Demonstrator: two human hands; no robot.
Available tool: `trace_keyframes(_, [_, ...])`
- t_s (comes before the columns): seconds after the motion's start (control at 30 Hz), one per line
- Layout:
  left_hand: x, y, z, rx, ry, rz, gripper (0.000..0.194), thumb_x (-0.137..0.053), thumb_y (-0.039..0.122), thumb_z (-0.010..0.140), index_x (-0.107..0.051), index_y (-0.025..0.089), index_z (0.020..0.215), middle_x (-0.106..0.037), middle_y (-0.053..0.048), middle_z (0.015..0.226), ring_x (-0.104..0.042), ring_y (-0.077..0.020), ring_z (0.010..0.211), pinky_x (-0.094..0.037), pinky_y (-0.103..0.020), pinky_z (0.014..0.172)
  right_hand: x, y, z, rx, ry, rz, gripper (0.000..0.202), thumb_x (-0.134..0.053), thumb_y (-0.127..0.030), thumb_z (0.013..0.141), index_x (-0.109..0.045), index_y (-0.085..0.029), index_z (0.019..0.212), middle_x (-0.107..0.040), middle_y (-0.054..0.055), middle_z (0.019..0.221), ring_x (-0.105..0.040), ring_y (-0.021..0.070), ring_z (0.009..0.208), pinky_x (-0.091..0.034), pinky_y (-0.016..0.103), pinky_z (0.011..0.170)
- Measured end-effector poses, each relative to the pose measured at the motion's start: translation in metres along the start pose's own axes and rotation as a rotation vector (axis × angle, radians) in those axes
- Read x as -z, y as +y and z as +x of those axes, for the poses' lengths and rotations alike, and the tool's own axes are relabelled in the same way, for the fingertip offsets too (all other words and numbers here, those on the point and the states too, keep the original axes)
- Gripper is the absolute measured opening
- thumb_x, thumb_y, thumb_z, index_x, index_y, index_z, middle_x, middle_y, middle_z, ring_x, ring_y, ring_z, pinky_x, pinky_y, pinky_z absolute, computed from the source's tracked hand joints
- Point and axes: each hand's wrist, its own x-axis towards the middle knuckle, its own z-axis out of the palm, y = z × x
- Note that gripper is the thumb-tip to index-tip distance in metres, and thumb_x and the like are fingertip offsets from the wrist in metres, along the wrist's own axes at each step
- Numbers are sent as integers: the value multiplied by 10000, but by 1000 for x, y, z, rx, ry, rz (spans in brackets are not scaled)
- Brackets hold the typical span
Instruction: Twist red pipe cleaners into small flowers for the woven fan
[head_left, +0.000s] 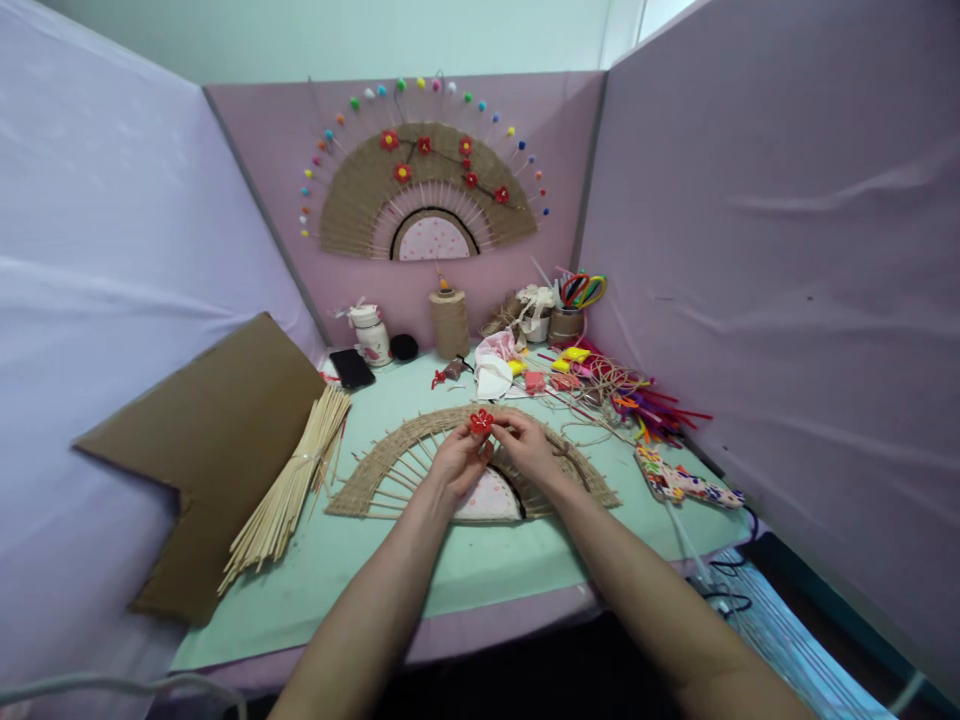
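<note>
Between my two hands is a small red flower (481, 421) with several petals. My left hand (459, 458) is closed on it from the left, fingertips at its edge. The fingers of my right hand (527, 450) pinch its right side. Both hands are just above a half-round fan (382, 455) of woven twine on thin sticks, lying on the table. A pale, spotted half-circle (489, 497) with a dark edge forms the fan's centre, partly covered by my left hand and wrist.
A bundle of thin sticks (289, 490) and cut cardboard (217, 420) lie left. At the back stand a white bottle (370, 335), a twine spool (450, 325) and a holder with scissors (566, 322). A patterned glue gun (686, 480) and pipe cleaners (660, 412) lie right. A finished-looking fan (352, 205) hangs behind.
</note>
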Motion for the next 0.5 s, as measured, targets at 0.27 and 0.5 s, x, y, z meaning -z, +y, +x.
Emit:
trace_keyframes(0.27, [-6,-4,-1,-79,57,58,424,-875,110,421,-629,150,764,-662,22,718,-586,-79,657,-434,-204,624,-1,9,0,-187,-83,180,150,-623,-316,782,-684,-186,824,-686,27,821,-598,169,782,-453,302,772])
trace_keyframes(0.5, [-3,-8,3,-269,23,280,375,-859,231,495,-672,161,813,-683,2,804,-596,-98,736,-438,-213,710,-1,14,1,-208,-66,244,155,-626,-341,776,-664,-192,794,-660,1,781,-573,154,742,-446,282,751])
